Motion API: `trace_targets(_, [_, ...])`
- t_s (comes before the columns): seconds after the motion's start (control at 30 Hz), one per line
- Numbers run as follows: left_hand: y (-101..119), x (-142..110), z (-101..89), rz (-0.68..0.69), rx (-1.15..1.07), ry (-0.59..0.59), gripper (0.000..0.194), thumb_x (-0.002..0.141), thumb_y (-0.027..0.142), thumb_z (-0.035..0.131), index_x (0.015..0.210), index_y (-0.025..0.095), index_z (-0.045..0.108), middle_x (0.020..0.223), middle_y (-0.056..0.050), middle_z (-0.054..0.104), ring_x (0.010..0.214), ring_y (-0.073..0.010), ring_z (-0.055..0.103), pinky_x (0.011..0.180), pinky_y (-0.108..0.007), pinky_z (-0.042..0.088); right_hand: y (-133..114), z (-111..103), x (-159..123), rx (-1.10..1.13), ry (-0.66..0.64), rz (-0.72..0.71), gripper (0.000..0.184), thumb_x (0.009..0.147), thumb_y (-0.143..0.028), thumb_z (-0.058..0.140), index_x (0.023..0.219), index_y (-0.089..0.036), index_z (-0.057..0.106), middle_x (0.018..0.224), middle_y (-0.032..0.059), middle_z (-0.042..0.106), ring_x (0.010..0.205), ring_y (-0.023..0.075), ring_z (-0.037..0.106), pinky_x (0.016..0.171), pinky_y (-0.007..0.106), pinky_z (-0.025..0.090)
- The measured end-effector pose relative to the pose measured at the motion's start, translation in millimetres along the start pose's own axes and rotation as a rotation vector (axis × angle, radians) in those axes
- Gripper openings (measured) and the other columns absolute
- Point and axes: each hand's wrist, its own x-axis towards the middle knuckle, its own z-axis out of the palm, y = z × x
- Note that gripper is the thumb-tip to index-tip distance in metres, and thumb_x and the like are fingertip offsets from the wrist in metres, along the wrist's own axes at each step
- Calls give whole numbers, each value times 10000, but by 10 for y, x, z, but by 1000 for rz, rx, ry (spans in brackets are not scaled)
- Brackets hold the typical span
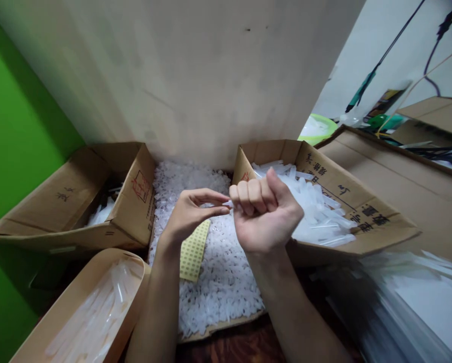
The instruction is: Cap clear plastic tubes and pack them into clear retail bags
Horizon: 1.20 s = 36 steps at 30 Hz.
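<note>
My left hand point(193, 209) pinches a small whitish translucent plastic piece point(229, 203) between thumb and fingertips. The piece reaches to the curled fingers of my right hand point(265, 214), which is closed in a fist with its palm side up. Whatever lies inside that fist is hidden. Both hands are above a thick layer of small translucent plastic pieces point(226, 282) spread on cardboard. Below my left hand, a yellow sheet with rows of small printed marks point(194, 252) rests on those pieces.
An open cardboard box point(392, 227) at right holds many translucent plastic tubes point(316, 212). Another open box point(135, 194) stands at left, with whitish pieces inside. A tan oval-ended container point(142, 287) at lower left holds clear tubes. A pale upright panel point(195, 75) rises behind.
</note>
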Motion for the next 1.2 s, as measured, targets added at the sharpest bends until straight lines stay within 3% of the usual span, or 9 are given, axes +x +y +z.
trace_targets(0.13, [-354, 45, -52, -132, 614, 4, 115, 800, 108, 773, 890, 179, 787, 938, -103, 786, 922, -274, 726, 877, -369, 548, 26, -83, 46, 98, 50, 76, 630, 982, -283, 564, 542, -214, 119, 448, -76, 102, 409, 95, 150, 438, 272, 270])
trace_targets(0.27, [-606, -6, 86, -202, 746, 31, 167, 827, 27, 647, 845, 165, 740, 941, -163, 765, 931, -309, 718, 874, -384, 510, -3, -91, 44, 183, 47, 116, 606, 985, -254, 535, 550, -220, 115, 459, -80, 96, 410, 94, 132, 422, 254, 273])
trace_targets(0.4, [-668, -4, 133, -204, 768, 23, 191, 884, 56, 583, 823, 171, 723, 899, -155, 759, 882, -286, 707, 849, -370, 505, -27, -85, 49, 230, 49, 143, 591, 1000, -239, 499, 553, -224, 112, 466, -81, 81, 413, 98, 117, 414, 244, 280])
trace_targets(0.6, [-349, 82, 28, -68, 616, 23, 101, 846, 88, 685, 876, 181, 712, 984, -96, 752, 953, -242, 711, 925, -364, 542, -65, -73, 44, 245, 0, 127, 592, 970, -222, 531, 543, -216, 122, 463, -78, 89, 410, 91, 128, 414, 238, 272])
trace_targets(0.7, [-25, 27, 2, 49, 288, 55, 144, 877, 204, 739, 1008, 186, 682, 1045, -75, 749, 931, -196, 739, 849, -293, 597, -134, -36, 17, 207, -64, 74, 610, 970, -239, 551, 531, -214, 128, 456, -74, 93, 409, 93, 133, 419, 246, 278])
trace_targets(0.77, [193, -51, -1, 124, 81, 79, 213, 852, 255, 806, 1018, 193, 688, 977, -57, 760, 886, -187, 752, 798, -267, 618, -186, -11, -2, 140, -97, 37, 644, 975, -273, 585, 519, -212, 135, 449, -72, 99, 408, 96, 142, 427, 255, 285])
trace_targets(0.87, [432, -173, 0, 224, 71, 76, 257, 819, 247, 864, 1038, 213, 734, 881, -34, 778, 842, -187, 766, 777, -265, 636, -238, 15, -22, 51, -137, -1, 678, 996, -337, 596, 506, -209, 145, 438, -72, 107, 401, 94, 139, 428, 264, 278])
trace_targets(1.03, [520, -267, 18, 362, 147, 13, 368, 771, 226, 914, 1094, 230, 739, 915, -33, 794, 830, -188, 766, 761, -266, 631, -236, 32, -40, 10, -184, 22, 679, 1012, -364, 580, 509, -200, 153, 435, -70, 122, 405, 88, 138, 436, 267, 270])
trace_targets(1.2, [515, -268, 78, 397, 80, 85, 525, 698, 260, 966, 1135, 223, 678, 917, -15, 748, 800, -156, 720, 775, -254, 610, -186, 32, -46, -3, -182, 75, 670, 973, -333, 619, 509, -199, 155, 432, -69, 144, 403, 80, 153, 429, 263, 259])
